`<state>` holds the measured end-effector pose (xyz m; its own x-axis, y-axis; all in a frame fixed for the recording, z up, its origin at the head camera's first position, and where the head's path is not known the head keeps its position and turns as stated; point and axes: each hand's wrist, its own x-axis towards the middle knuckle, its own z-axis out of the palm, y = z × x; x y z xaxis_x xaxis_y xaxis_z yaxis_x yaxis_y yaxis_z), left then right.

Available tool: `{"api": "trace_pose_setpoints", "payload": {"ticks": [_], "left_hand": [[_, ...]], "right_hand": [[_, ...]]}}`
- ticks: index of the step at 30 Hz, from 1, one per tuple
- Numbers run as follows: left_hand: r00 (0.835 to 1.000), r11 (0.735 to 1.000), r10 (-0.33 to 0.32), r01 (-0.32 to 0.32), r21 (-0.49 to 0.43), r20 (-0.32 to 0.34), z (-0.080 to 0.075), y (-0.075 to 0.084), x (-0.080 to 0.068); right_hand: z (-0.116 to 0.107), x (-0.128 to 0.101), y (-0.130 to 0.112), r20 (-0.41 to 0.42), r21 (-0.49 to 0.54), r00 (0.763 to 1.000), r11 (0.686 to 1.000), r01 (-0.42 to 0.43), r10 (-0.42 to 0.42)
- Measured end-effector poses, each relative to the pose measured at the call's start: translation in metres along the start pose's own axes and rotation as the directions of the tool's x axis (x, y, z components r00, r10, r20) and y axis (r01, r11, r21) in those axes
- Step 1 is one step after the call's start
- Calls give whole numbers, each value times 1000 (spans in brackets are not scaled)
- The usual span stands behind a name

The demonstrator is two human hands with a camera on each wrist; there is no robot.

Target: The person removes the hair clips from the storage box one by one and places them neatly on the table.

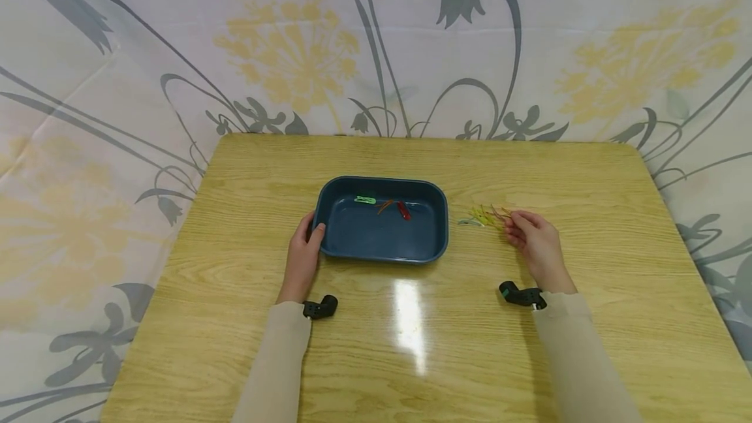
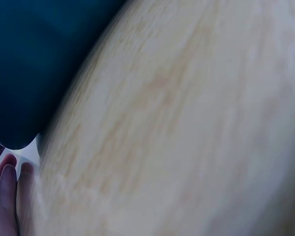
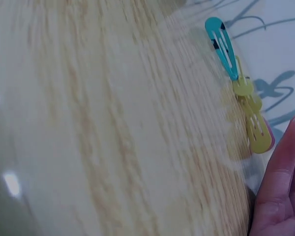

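Steadying the blue tray point(image 1: 329, 211) with thumb over its near-left rim, the left hand point(image 1: 302, 260) is gripping it while the right hand point(image 1: 537, 247) is reaching, fingers loosely curled, for the hair clips point(image 1: 484, 216) piled at its fingertips. Whether it is pinching one, I cannot tell. Three clips point(image 1: 382, 205) are already lying in the tray; the next move, I'd judge, calls for a clean single-clip pinch.
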<state>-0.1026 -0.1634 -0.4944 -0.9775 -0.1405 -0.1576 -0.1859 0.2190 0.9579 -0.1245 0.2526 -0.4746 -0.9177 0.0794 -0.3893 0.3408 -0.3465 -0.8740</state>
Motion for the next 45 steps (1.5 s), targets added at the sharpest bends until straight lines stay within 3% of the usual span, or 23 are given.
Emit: {"api": "trace_pose_setpoints", "payload": {"ticks": [9,20,30,45], "left_hand": [[1000,1000,1,-1,-9,-4,-1,-5,-1],[1000,1000,2,-1,-13,17,0,26,-12],[1000,1000,4,-4,-16,18,-1,26,-12],[1000,1000,5,-4,-9,22,-1,26,-13]], "right_hand": [[0,3,2,-20,30,999,999,-37,37],[-1,4,-9,-49,39,994,994,-101,102],[0,9,-11,-74,31,991,993,-113,115],[3,15,-11,-108,-81,987,989,-127,118]]}}
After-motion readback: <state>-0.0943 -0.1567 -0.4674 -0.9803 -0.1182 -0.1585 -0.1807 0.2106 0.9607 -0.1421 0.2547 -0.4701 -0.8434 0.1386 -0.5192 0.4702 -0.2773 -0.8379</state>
